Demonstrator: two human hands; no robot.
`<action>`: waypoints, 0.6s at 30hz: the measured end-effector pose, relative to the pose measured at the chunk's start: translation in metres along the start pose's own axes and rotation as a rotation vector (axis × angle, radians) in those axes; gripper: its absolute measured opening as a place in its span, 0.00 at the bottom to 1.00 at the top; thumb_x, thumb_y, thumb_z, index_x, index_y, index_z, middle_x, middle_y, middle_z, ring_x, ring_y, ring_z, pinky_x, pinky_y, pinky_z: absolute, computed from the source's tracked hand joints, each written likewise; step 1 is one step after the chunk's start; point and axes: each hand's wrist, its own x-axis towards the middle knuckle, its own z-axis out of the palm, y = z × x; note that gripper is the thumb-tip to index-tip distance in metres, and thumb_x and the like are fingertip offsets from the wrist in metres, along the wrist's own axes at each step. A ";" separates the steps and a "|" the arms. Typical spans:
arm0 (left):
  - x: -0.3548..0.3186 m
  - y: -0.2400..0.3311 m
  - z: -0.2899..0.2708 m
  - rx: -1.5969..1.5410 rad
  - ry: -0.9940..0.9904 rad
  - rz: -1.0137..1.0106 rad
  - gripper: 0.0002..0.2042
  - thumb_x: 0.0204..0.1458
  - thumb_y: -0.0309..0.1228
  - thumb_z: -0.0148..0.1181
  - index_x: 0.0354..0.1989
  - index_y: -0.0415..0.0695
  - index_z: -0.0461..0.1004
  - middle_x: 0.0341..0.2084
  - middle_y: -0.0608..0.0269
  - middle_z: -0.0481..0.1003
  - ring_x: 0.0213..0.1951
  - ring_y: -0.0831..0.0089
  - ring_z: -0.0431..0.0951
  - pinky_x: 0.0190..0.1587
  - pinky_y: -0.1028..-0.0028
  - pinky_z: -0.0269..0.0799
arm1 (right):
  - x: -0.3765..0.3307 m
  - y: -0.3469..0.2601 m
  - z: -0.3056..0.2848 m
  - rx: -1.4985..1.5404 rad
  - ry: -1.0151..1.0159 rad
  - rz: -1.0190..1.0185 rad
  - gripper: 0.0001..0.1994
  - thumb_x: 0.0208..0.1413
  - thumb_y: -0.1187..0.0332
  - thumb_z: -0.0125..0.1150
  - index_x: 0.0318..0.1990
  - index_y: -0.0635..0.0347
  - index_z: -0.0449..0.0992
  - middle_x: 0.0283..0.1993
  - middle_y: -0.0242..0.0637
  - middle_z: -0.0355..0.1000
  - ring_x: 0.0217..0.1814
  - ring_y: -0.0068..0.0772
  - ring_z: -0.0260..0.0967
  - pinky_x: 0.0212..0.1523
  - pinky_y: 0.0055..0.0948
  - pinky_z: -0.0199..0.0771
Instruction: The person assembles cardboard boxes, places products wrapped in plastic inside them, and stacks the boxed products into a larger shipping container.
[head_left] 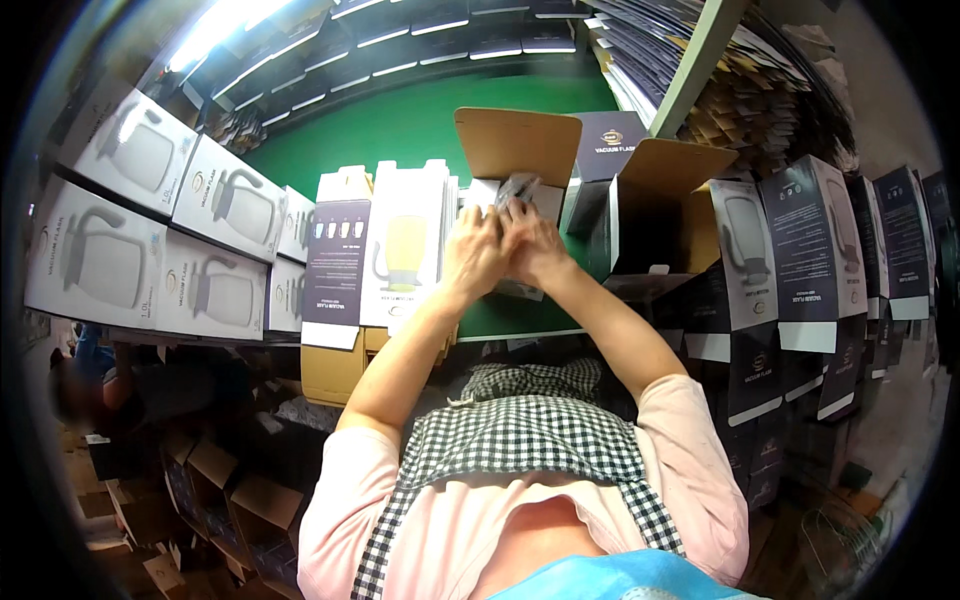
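My left hand (474, 252) and my right hand (534, 240) are close together at the mouth of an upright carton (518, 140), whose brown inner flap stands up behind them. Between their curled fingers shows a dark grey item wrapped in clear plastic (518, 188), partly inside the carton. Both hands are closed at the plastic; the fingertips are partly hidden. Just left of my left hand stand flattened or narrow white-and-dark cartons (408, 235) with a flask picture. To the right of my right hand sits another open carton (655, 215), brown inside.
White flask boxes (222, 205) are stacked at the left. Dark and white cartons (815, 250) line the right side. Flat cardboard sheets (745, 100) are piled behind a metal post (697, 68). The table top (400, 120) is green. Open brown boxes (265, 505) lie low at the left, near another person.
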 end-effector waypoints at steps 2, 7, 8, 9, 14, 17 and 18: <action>0.009 -0.007 0.005 -0.077 -0.121 -0.041 0.23 0.58 0.46 0.55 0.44 0.31 0.74 0.37 0.43 0.70 0.39 0.51 0.73 0.42 0.58 0.71 | 0.004 0.008 0.009 0.281 -0.013 0.085 0.22 0.53 0.61 0.65 0.48 0.67 0.69 0.47 0.50 0.67 0.51 0.50 0.69 0.54 0.44 0.71; 0.014 0.001 0.004 0.056 -0.335 0.020 0.25 0.57 0.48 0.55 0.41 0.31 0.73 0.40 0.42 0.69 0.46 0.51 0.71 0.43 0.60 0.74 | 0.012 0.034 -0.028 0.554 0.942 0.460 0.14 0.63 0.66 0.55 0.50 0.65 0.67 0.45 0.47 0.68 0.48 0.45 0.69 0.51 0.39 0.68; 0.012 0.000 0.009 0.035 -0.344 0.003 0.25 0.56 0.48 0.56 0.40 0.30 0.73 0.43 0.42 0.68 0.47 0.51 0.71 0.43 0.61 0.75 | 0.021 0.035 -0.034 0.524 0.981 0.430 0.14 0.65 0.63 0.52 0.49 0.65 0.67 0.42 0.46 0.70 0.45 0.45 0.69 0.49 0.39 0.68; 0.014 -0.003 0.013 0.030 -0.354 0.000 0.25 0.56 0.48 0.56 0.40 0.30 0.73 0.43 0.42 0.68 0.47 0.51 0.71 0.43 0.61 0.75 | 0.033 0.037 -0.044 0.486 1.029 0.393 0.15 0.67 0.60 0.50 0.47 0.66 0.68 0.39 0.46 0.71 0.42 0.45 0.70 0.48 0.39 0.68; 0.010 -0.050 -0.024 -0.955 -0.526 -0.383 0.27 0.52 0.36 0.59 0.58 0.30 0.67 0.52 0.42 0.69 0.54 0.50 0.72 0.56 0.63 0.70 | -0.016 0.037 -0.034 1.022 0.357 -0.042 0.24 0.65 0.50 0.44 0.38 0.64 0.78 0.46 0.49 0.73 0.52 0.51 0.70 0.58 0.42 0.65; -0.030 -0.102 -0.038 -1.932 -0.324 -0.577 0.37 0.49 0.27 0.59 0.69 0.35 0.54 0.60 0.43 0.63 0.57 0.58 0.71 0.58 0.62 0.69 | -0.047 0.019 -0.028 0.554 0.072 -0.035 0.27 0.61 0.46 0.49 0.59 0.56 0.71 0.69 0.57 0.54 0.74 0.61 0.46 0.72 0.49 0.48; -0.032 -0.098 -0.046 -1.976 -0.333 -0.536 0.39 0.49 0.23 0.56 0.72 0.37 0.47 0.58 0.39 0.63 0.57 0.58 0.71 0.60 0.64 0.67 | -0.051 0.018 -0.026 0.479 0.011 -0.046 0.30 0.60 0.45 0.51 0.62 0.54 0.68 0.70 0.58 0.51 0.76 0.61 0.42 0.73 0.50 0.45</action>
